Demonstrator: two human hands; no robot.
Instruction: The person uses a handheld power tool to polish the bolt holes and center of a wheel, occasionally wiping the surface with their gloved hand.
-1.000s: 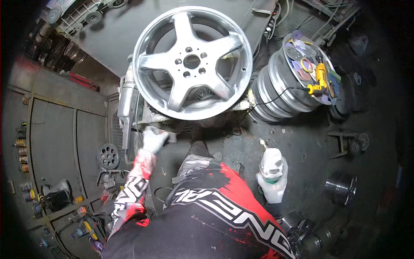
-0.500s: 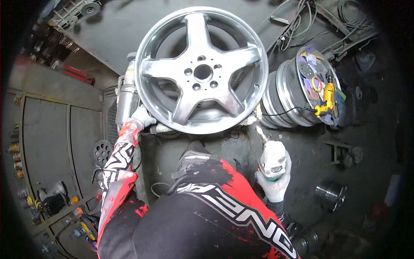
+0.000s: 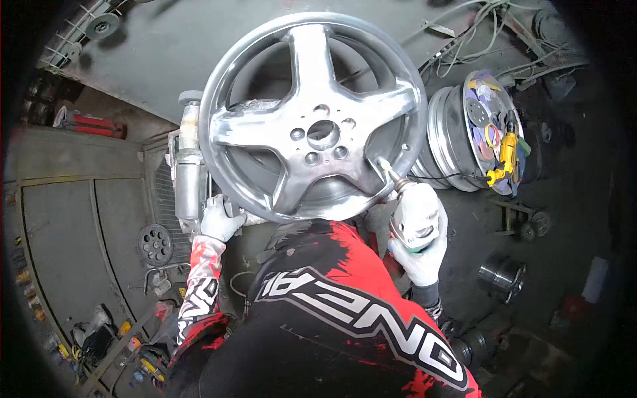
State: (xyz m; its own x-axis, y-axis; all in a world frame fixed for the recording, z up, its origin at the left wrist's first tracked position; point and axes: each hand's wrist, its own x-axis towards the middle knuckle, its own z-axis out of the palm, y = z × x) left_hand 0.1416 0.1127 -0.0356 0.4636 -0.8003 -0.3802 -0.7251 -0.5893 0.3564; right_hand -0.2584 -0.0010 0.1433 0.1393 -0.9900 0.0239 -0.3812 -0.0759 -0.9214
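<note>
A silver five-spoke alloy wheel (image 3: pixel 312 113) faces up in front of me on a stand. My right hand (image 3: pixel 428 255), in a white glove, is wrapped round a die grinder (image 3: pixel 417 215) with a pale body. Its slim pale tip (image 3: pixel 385 164) lies over the lower right spoke, close to the rim. Beside the wheel's lower left edge, my gloved left hand (image 3: pixel 222 220) curls its fingers at the stand's metal cylinder (image 3: pixel 190 179). What those fingers grip is hidden, and the thumb points toward the rim.
On the right, stacked wheel rims (image 3: pixel 446 136) carry sanding discs and a yellow drill (image 3: pixel 505 158) with a black cable. Cables (image 3: pixel 488 30) hang at the upper right. Another rim (image 3: pixel 502 277) lies on the floor. A metal cabinet (image 3: pixel 73 219) stands at the left.
The die grinder has moved up and left, from below the wheel to over its lower right spoke. The view has shifted, and my left hand shows lower relative to the wheel.
</note>
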